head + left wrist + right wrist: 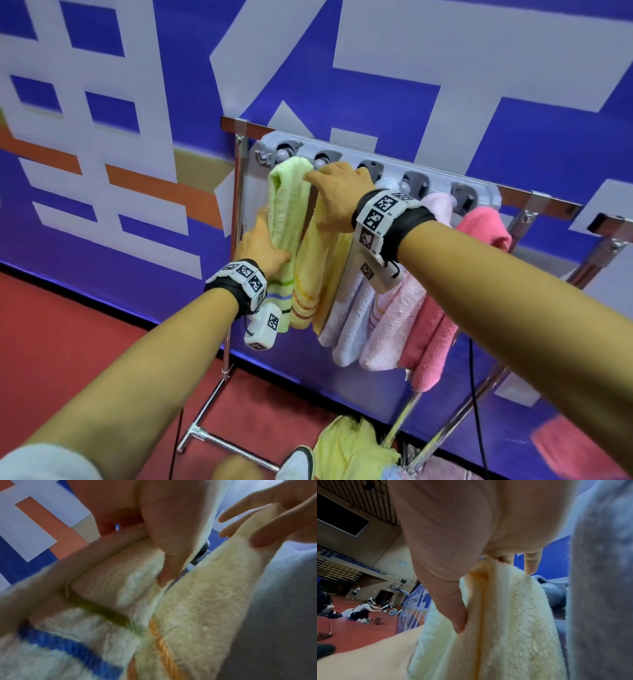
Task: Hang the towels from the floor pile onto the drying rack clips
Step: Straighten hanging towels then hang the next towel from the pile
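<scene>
Fingers of the right hand (337,195) pinch the yellow towel (315,263) up at the second clip (323,160), left hand (262,250) gripping the green towel (284,219) aside — best push the fold fully in before releasing.

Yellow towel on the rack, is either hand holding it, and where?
The right hand pinches the yellow towel at its bunched top, by the clips. The left hand grips the green towel beside it, mid-length.

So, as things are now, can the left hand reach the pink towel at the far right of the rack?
Probably not directly. The left hand grips the green towel at the rack's left end, and the right hand, holding the yellow towel, crosses in between. The pink towel hangs beyond it.
</scene>
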Demonstrator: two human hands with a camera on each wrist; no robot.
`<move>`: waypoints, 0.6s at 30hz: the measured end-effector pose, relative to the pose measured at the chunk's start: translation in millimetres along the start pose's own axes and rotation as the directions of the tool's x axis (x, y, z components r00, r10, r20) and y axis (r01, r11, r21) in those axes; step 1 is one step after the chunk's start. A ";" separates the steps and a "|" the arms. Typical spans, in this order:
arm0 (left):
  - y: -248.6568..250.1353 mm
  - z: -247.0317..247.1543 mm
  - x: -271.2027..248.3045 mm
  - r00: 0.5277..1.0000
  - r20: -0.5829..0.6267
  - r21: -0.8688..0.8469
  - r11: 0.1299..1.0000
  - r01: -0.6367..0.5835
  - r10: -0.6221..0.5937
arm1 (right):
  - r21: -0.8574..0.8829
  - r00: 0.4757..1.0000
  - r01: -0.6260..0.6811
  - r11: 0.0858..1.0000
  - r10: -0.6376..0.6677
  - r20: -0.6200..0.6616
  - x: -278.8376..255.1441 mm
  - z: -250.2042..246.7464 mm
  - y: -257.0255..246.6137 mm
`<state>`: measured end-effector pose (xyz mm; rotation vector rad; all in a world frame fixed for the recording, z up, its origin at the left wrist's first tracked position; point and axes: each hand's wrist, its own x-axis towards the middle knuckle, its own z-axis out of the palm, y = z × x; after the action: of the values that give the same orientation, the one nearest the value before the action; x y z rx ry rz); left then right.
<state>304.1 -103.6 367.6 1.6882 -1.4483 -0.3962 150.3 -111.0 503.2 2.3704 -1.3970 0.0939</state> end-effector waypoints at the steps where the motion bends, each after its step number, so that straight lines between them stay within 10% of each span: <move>1: 3.3 -0.9 -2.7 1.000 0.017 -0.041 0.999 -0.012 0.013 | 0.018 1.000 0.000 1.000 0.000 -0.009 -3.0 -1.8 -0.8; 12: 75.6 -35.5 -54.0 0.935 -0.236 -0.069 0.956 -0.286 0.263 | 0.147 0.998 -0.015 0.989 0.023 -0.058 -66.1 -35.5 9.9; 18: 123.1 -26.4 -82.1 0.905 -0.101 0.237 0.894 -0.381 0.413 | 0.114 0.990 -0.058 0.992 0.071 -0.119 -127.9 -47.5 43.2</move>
<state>220.3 -13.3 453.7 1.4905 -1.7207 0.1140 55.7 -6.5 528.0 2.3626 -1.4438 0.3372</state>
